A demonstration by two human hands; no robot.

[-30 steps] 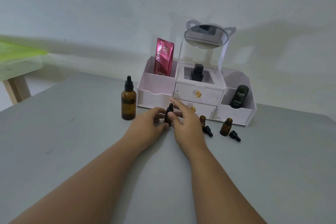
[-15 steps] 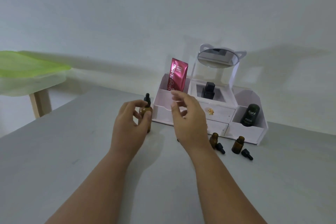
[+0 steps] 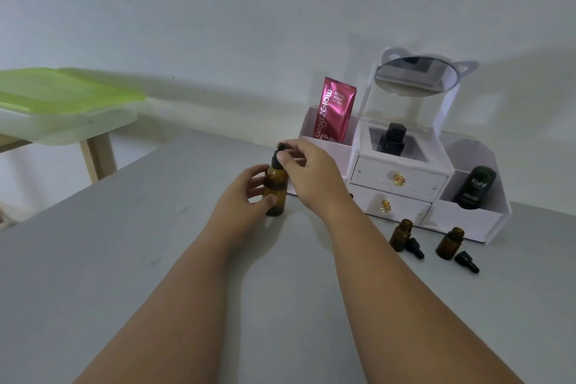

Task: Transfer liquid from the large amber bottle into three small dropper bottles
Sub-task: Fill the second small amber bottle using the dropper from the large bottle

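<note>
Amber glass sat under both hands. The large amber glass bottle [image 3: 276, 193] with its black dropper cap [image 3: 277, 156] stood upright on the grey table [image 3: 156, 259], straight ahead of me and just left of the white drawer organiser [image 3: 402, 179]. My left hand [image 3: 243, 199] was curled round the bottle's body from the left, gripping it against the table. My right hand [image 3: 311, 178] came at it from the right and above, thumb and fingertips pinching the cap at the neck.

What mattered was the bottle's long axis. It ran vertical, so the cap sat directly above the left hand's grip, with the right hand nearer to it. I judged the step in hand to be unscrewing that cap. The twist would turn about that upright axis, with the left hand stopping the body from spinning.

The receiving bottles lay well to the right of both hands, on the right arm's side. One small amber dropper bottle [image 3: 399, 237] and a second small amber bottle [image 3: 448, 246] stood open before the organiser. A loose black dropper [image 3: 415, 248] lay just beside the first, another loose dropper [image 3: 466, 262] just beside the second. I couldn't make out the third small bottle; the right forearm may have hidden it. With the big bottle capped, I judged the transfer not yet begun.
</note>
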